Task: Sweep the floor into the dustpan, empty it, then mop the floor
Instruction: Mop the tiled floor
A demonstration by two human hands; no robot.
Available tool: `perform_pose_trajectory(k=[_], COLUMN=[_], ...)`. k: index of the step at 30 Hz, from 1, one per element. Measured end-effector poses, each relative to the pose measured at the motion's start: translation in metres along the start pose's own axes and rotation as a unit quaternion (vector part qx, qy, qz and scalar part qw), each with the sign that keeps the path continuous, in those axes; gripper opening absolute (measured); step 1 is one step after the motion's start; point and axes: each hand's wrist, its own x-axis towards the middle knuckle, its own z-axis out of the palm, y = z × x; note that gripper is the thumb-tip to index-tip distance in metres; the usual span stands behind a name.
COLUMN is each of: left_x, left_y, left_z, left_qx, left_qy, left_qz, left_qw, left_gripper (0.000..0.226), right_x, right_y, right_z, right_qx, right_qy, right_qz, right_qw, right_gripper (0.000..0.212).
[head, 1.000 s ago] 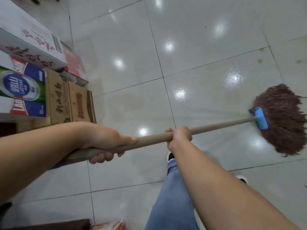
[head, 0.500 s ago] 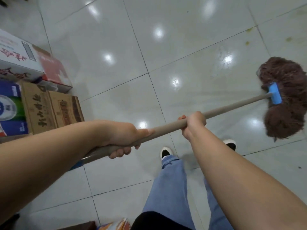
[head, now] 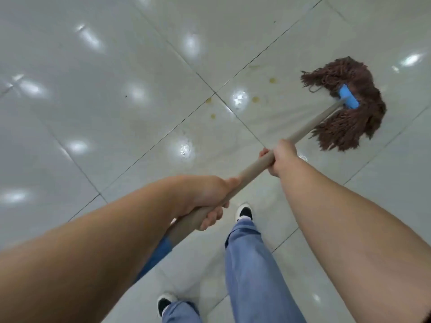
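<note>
One mop w/ a long tan wooden handle [head: 312,123] and a brown stringy mop head [head: 349,122]. One blue plastic clamp [head: 348,100] joins the handle to the head. The mop head lies flat on the shiny white tiled floor [head: 93,113] at the upper right of the frame. Approx. five small yellow spots [head: 212,116] sit on the tiles near the middle, left of the mop head.

Two bare hands, both on the handle. The left hand [head: 207,197], mid frame, has its grip wrapped tight round the low end of the handle, fingers curled under. The right hand [head: 281,157], higher up and to the right, has its grip closed round the handle too. Both arms reach out straight.

Two legs in blue jeans [head: 251,264] at the bottom. Two black and white shoes [head: 244,212] stand on the floor.
</note>
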Motion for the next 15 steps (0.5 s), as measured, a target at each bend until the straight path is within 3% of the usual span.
perform_pose_trajectory(k=[3, 7, 11, 15], left_x=[0.009, 0.012, 0.011, -0.008], left_y=[0.068, 0.09, 0.043, -0.045], left_z=[0.009, 0.01, -0.007, -0.033], left_qx=[-0.012, -0.018, -0.014, -0.014], left_qy=[-0.012, -0.031, -0.031, -0.032], left_qz=[0.026, 0.03, 0.019, 0.005], left_qw=[1.0, 0.999, 0.999, 0.999], left_gripper=[0.053, 0.053, 0.055, 0.054], right_x=[0.027, 0.038, 0.019, -0.026], right_y=[-0.061, -0.078, -0.038, 0.037], right_z=[-0.011, -0.013, 0.003, 0.033], right_qx=[-0.014, -0.014, 0.021, 0.038], right_qy=[0.01, 0.009, 0.013, 0.02], right_qz=[-0.005, 0.005, 0.021, 0.024], right_qw=[1.0, 1.0, 0.999, 0.999], right_gripper=[0.016, 0.024, 0.025, 0.02])
